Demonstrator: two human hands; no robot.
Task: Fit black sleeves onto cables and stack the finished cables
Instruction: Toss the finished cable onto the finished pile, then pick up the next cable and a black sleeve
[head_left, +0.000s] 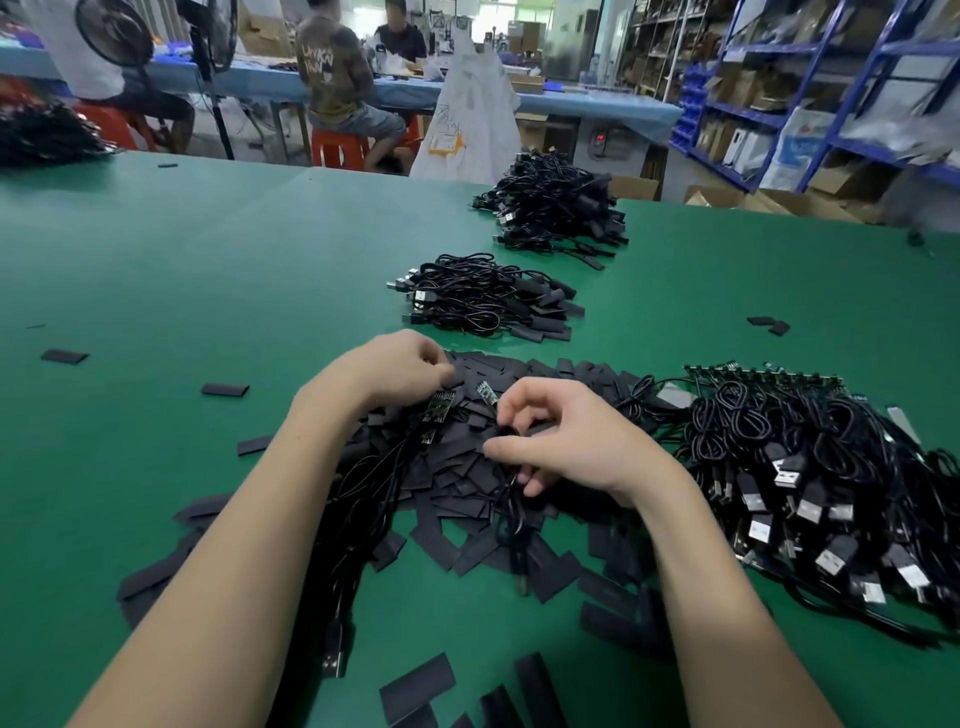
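Note:
A heap of flat black sleeves (467, 483) lies on the green table (156, 270) in front of me. My left hand (400, 369) reaches into the far side of the heap, fingers curled on a sleeve, with cables under its wrist ending in small circuit boards (439, 410). My right hand (566, 441) pinches a thin black cable (506, 499) whose board end (487, 392) points away from me. A big pile of unsleeved cables with USB plugs (810, 488) lies at my right. Two stacks of finished cables sit further off, a near one (488, 299) and a far one (556, 208).
Loose sleeves (225, 389) are scattered over the table's left and near edge. Another dark cable heap (41, 132) lies at the far left. Beyond the table people sit at a blue bench (467, 98); blue shelving (810, 88) with boxes stands at the right.

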